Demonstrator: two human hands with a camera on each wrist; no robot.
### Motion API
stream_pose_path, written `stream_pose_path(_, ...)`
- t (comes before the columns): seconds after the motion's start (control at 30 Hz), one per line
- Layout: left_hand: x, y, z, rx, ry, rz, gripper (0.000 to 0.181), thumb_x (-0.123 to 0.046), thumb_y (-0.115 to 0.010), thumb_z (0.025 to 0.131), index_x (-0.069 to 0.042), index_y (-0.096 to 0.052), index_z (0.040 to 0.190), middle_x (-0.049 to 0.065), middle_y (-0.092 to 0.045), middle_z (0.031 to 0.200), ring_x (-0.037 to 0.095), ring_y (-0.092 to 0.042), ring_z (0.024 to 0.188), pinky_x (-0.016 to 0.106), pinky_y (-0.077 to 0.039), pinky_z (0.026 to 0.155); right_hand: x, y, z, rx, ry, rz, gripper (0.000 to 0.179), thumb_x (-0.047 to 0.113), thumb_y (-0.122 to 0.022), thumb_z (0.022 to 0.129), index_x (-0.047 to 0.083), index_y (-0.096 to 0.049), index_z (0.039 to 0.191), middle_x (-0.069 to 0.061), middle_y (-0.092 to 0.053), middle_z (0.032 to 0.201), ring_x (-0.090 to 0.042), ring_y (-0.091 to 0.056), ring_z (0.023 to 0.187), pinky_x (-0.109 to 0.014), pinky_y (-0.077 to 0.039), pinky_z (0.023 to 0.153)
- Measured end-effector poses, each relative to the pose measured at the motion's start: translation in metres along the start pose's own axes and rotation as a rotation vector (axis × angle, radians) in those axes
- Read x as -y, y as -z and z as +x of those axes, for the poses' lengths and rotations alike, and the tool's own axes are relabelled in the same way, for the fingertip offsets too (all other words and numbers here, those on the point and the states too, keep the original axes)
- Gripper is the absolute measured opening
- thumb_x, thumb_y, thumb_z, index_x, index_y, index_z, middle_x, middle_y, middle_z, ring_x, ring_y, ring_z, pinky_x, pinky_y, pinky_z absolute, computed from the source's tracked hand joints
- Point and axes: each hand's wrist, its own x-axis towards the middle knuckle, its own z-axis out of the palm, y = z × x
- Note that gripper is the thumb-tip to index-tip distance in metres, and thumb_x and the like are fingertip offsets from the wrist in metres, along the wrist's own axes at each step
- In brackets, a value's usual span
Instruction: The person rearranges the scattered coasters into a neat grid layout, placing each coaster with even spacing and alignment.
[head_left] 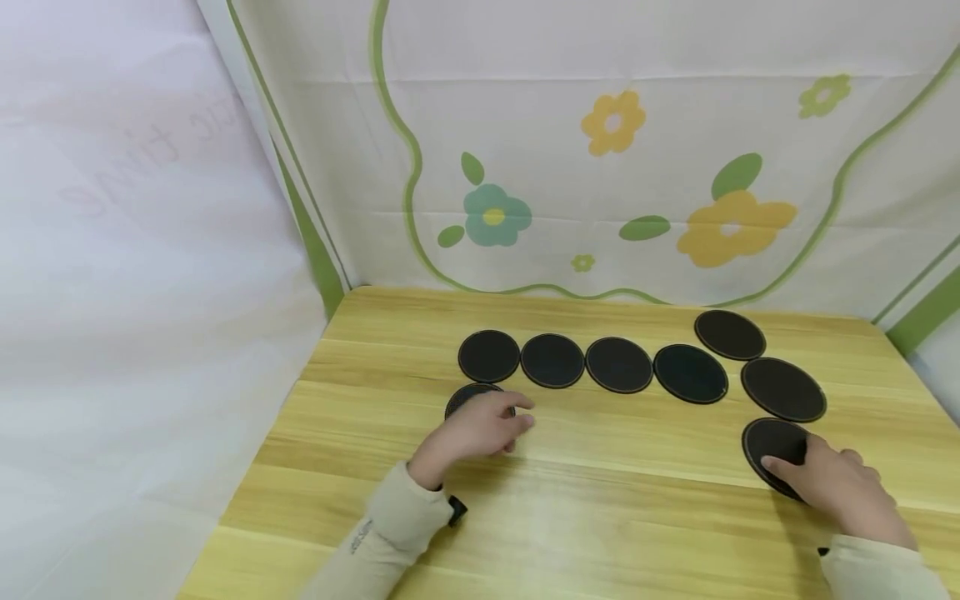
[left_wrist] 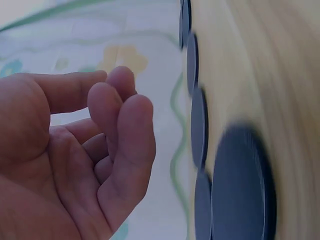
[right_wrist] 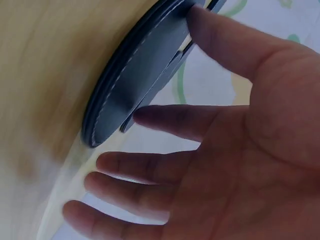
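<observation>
Round black coasters with a thin stitched rim lie flat on a wooden table. My left hand point(head_left: 480, 425) hovers over the left coaster point(head_left: 468, 396), covering part of it; its fingers are loosely bent and hold nothing, as the left wrist view shows. On the right, my right hand point(head_left: 840, 483) is at the nearest coaster point(head_left: 772, 446), its thumb over the face and its other fingers past the right edge. In the right wrist view those fingers point(right_wrist: 140, 167) are stretched out and spread, and the thumb tip is right at the coaster point(right_wrist: 135, 75).
A row of coasters point(head_left: 552, 361) runs across the back of the wooden table point(head_left: 600, 517). Two more, a back coaster point(head_left: 730, 335) and a middle coaster point(head_left: 783, 389), lie on the right beyond my right hand. A white flowered curtain point(head_left: 540, 100) hangs behind the table.
</observation>
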Motion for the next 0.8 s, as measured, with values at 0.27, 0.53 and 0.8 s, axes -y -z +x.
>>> stream_pose_path(0.27, -0.045, -0.07, 0.04, 0.15, -0.004, 0.146, 0.039, -0.033, -0.058, 0.105, -0.014, -0.062, 0.139, -0.001, -0.065, 0.068, 0.012, -0.057, 0.053, 0.025, -0.047, 0.06, 0.009, -0.005, -0.006, -0.038, 0.065, -0.037, 0.104, 0.066, -0.06, 0.092, -0.031, -0.038, 0.123, -0.047, -0.051, 0.106, -0.063, -0.044, 0.096, -0.07, -0.041, 0.078)
stream_pose_path(0.53, -0.074, -0.133, 0.067, 0.22, -0.057, 0.281, 0.057, -0.039, -0.06, 0.102, -0.015, -0.047, 0.152, -0.004, -0.068, 0.121, 0.007, -0.06, 0.115, 0.022, -0.044, 0.097, 0.036, -0.017, -0.008, -0.079, 0.089, 0.029, 0.102, 0.063, -0.07, 0.087, -0.026, -0.039, 0.129, -0.041, -0.052, 0.104, -0.055, -0.05, 0.096, -0.065, -0.045, 0.077)
stream_pose_path(0.8, -0.083, -0.156, 0.074, 0.228, -0.026, 0.011, 0.068, -0.037, -0.064, 0.099, -0.017, -0.036, 0.158, 0.0, -0.052, 0.144, 0.007, -0.049, 0.128, 0.027, -0.043, 0.101, 0.058, -0.024, -0.007, -0.114, 0.126, 0.071, 0.098, 0.056, -0.076, 0.086, -0.024, -0.041, 0.131, -0.039, -0.052, 0.103, -0.049, -0.054, 0.093, -0.061, -0.047, 0.076)
